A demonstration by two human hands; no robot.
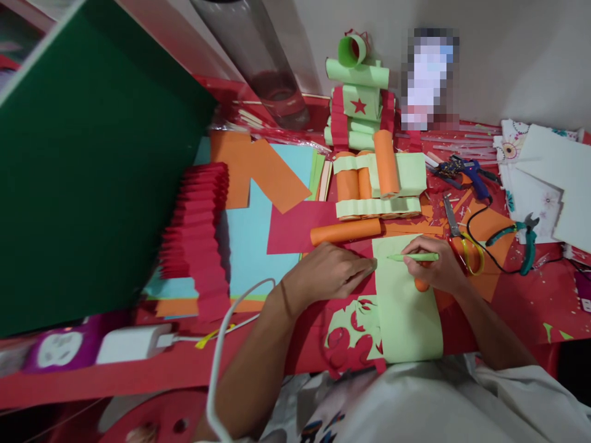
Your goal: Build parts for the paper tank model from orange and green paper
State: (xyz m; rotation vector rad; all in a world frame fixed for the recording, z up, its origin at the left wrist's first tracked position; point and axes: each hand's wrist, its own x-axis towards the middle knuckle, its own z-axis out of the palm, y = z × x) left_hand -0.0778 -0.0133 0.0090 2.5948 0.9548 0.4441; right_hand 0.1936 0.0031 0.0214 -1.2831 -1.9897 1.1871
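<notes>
My right hand (434, 263) pinches the green pen (427, 256) above the pale green paper (409, 323) before me; if my left hand (339, 271), grip unclear at its left edge, presses too lightly, the sheet could slide, skewing my marks.

Head camera: head-worn, above the near edge of the table (521, 311)
Facing: forward and down, past the left hand (330, 271) and right hand (438, 264) to the wall (521, 67) beyond the far edge
Nearness: close, shirt (429, 400) in view
</notes>
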